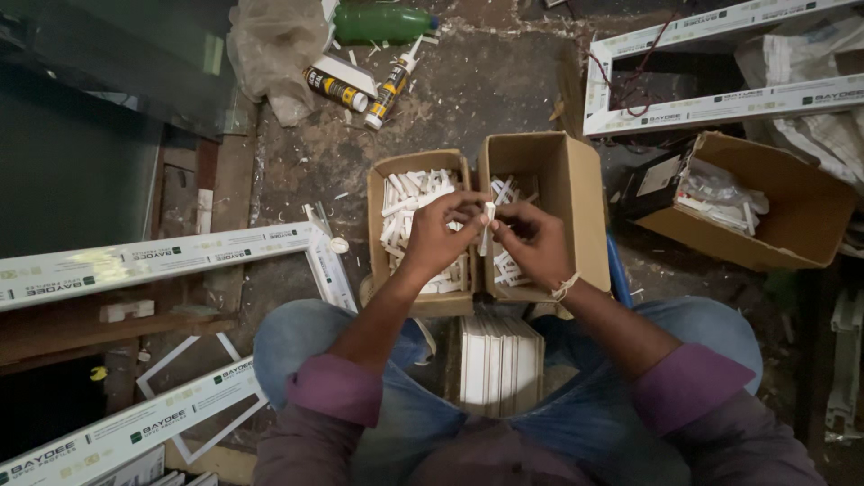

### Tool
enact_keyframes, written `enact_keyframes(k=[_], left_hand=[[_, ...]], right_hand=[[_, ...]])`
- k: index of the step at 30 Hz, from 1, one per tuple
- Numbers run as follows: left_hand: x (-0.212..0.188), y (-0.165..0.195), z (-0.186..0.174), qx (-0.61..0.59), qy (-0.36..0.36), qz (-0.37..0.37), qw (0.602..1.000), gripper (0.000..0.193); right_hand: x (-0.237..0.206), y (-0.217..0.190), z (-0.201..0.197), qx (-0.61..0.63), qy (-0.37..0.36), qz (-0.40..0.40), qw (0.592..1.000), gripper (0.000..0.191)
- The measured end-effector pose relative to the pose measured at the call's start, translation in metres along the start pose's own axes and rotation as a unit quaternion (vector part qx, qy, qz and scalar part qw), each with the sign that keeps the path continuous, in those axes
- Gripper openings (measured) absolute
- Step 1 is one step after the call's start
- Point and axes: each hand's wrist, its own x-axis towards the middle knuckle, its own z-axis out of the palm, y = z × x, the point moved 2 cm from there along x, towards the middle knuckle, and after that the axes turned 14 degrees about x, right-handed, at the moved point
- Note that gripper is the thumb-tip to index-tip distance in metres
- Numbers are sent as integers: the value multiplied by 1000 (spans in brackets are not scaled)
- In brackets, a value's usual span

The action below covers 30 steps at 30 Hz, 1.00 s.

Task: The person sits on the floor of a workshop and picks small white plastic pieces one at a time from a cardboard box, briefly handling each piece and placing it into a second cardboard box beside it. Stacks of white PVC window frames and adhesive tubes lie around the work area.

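A small white plastic strip point(488, 227) stands upright between both hands, above the wall shared by two open cardboard boxes. The left hand point(441, 236) pinches its upper part with closed fingertips; the right hand point(535, 241) closes on it from the other side. The left box point(378, 193) is full of similar white pieces, the right box point(576, 180) holds fewer. A stack of white strips point(500, 364) lies between the knees on the floor. Done well, this calls for a light fingertip grip, with the piece kept over the boxes.

Small white piece point(488, 227) between fingers point(468, 209), shape too small to tell.
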Motion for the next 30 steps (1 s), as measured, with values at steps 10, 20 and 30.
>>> enact_keyframes(k=[10,20,30], left_hand=[[-3,14,-4,187,50,127,973,32],[-7,23,0,226,78,164,957,31],[-9,24,-2,255,77,189,945,31]], right_hand=[[4,16,-6,8,-3,-7,1000,32],[5,16,-10,8,-23,-11,1000,33],[7,12,-11,-21,-41,-36,998,35]])
